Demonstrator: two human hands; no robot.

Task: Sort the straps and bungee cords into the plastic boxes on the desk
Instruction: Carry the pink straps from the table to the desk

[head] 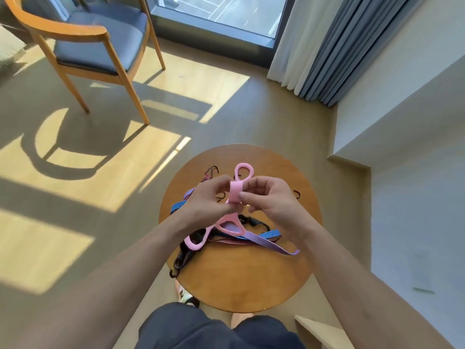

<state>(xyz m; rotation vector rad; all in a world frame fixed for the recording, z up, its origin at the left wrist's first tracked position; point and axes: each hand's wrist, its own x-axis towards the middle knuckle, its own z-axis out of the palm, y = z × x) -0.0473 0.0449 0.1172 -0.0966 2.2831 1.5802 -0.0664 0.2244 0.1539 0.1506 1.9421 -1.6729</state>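
Both hands above round table (241,280): left hand (205,201) and right hand (270,202) each pinch pink strap (235,193), loops dangling over bungee cords (254,239) heaped on table

- Round table (241,280): smooth wood, soft sheen.
- Pink looped strap (236,195): matt, soft-looking, rubbery.
- Blue bungee cord (271,233): woven striped cloth.
- Armchair (63,29): varnished wood frame, matt dark-blue upholstered seat.
- Curtains (352,46): matt cloth.
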